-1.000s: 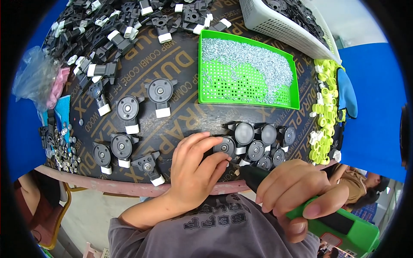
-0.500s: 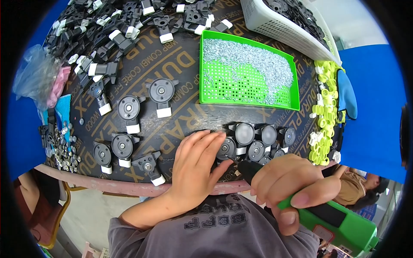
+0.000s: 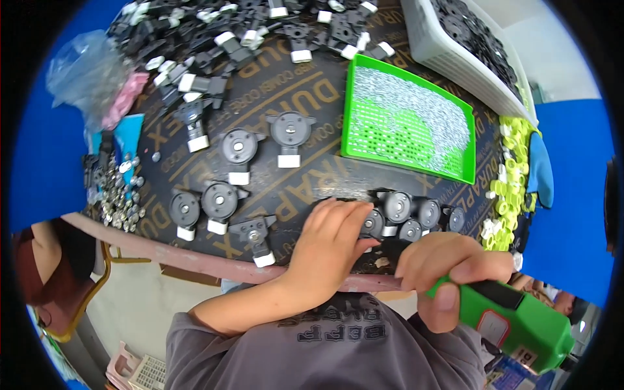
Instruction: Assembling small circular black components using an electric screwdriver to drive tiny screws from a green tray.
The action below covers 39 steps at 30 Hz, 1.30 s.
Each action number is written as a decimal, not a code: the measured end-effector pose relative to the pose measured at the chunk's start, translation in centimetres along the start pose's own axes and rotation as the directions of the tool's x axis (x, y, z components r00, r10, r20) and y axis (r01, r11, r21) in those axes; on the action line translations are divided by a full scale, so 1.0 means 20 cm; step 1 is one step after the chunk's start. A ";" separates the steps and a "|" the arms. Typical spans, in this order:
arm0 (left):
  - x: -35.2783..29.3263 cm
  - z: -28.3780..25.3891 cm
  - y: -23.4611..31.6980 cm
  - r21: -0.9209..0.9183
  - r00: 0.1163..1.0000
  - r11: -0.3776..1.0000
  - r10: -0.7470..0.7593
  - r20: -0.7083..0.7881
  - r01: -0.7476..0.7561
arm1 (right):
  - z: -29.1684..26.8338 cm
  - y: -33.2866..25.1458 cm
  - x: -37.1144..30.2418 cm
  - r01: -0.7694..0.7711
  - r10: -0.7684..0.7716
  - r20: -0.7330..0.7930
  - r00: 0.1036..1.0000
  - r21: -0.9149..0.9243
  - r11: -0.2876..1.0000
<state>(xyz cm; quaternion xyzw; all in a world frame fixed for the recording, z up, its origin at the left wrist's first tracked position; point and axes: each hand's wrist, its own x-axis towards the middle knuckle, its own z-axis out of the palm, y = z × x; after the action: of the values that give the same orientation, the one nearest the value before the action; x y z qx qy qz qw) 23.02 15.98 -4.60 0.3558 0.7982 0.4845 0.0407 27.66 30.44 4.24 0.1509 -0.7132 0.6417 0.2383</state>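
Observation:
My right hand (image 3: 448, 263) is wrapped around a green electric screwdriver (image 3: 520, 322), held tilted with its black nose pointing left. That nose reaches the near edge of a round black plastic part (image 3: 372, 222); the bit's tip is hard to make out. My left hand (image 3: 331, 240) grips this part against the table, fingers over its left side and thumb along its near side. Just right of it lie several similar round parts (image 3: 398, 207) with white ends. More such assemblies, including a round one (image 3: 290, 130), are spread left of my hands.
A green perforated tray (image 3: 409, 162) of small screws stands beyond my hands. Behind it is a white basket (image 3: 448, 62) of black parts. Yellow-green rings (image 3: 510, 188) line the right side. Black-and-white parts (image 3: 221, 65) heap at the far left, near small metal pieces (image 3: 120, 201).
The whole view has shifted, so the table's things appear farther right. My left hand stays on the same round part, and the screwdriver remains in my right hand with its nose at that part.

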 end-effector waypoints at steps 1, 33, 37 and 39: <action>-0.01 0.01 0.00 -0.031 1.000 0.999 -0.013 -0.018 0.013 | 0.01 0.01 0.00 0.004 -0.003 -0.021 1.000 0.027 1.000; 0.24 -0.46 -0.13 0.660 0.943 0.687 0.121 0.309 -0.304 | -0.28 0.22 0.33 0.052 -0.087 -0.345 0.934 -0.109 0.993; 0.13 -0.37 -0.06 0.687 0.932 0.639 0.150 0.329 -0.345 | -0.28 0.30 0.33 0.054 -0.094 -0.314 0.945 -0.133 0.990; 0.09 -0.35 -0.06 0.735 0.921 0.567 0.124 0.370 -0.372 | -0.28 0.32 0.33 0.043 -0.082 -0.318 0.945 -0.130 0.991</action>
<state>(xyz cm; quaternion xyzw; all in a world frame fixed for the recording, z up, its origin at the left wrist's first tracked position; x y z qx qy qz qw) 18.21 11.62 -1.32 0.5098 0.8562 0.0257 -0.0795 19.70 37.39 2.72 0.0518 -0.6971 0.6055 0.3805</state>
